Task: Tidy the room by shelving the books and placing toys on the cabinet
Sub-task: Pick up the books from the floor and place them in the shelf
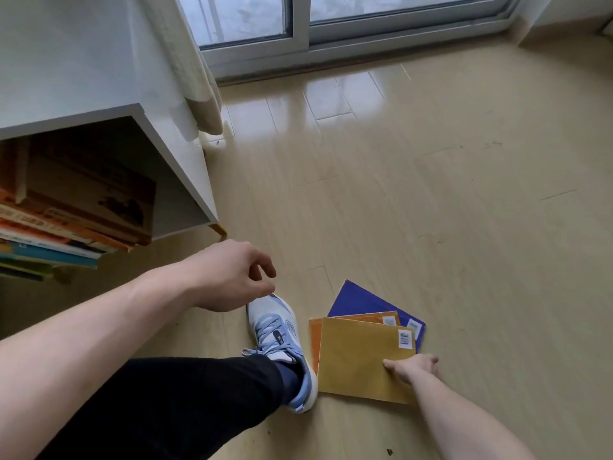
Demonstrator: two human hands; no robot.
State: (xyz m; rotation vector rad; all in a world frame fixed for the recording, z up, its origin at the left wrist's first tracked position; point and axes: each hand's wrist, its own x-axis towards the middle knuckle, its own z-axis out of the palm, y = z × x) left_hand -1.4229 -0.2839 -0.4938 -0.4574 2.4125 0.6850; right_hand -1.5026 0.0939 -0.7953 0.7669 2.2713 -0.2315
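The step in hand looks like gathering books for shelving: three lie fanned on the floor just right of the shoe (282, 340), and the right hand (413, 368) pinches the top yellow book (358, 360) at its right edge. Next it must lift them to the shelf (172, 154), well left of the shoe. The left hand (232, 277) hangs above the shoe, fingers loosely curled, holding nothing.

My right hand (413, 368) reaches down low, thumb pinching. My left hand (232, 277) hangs in the air, fingers loosely curled, holding nothing.
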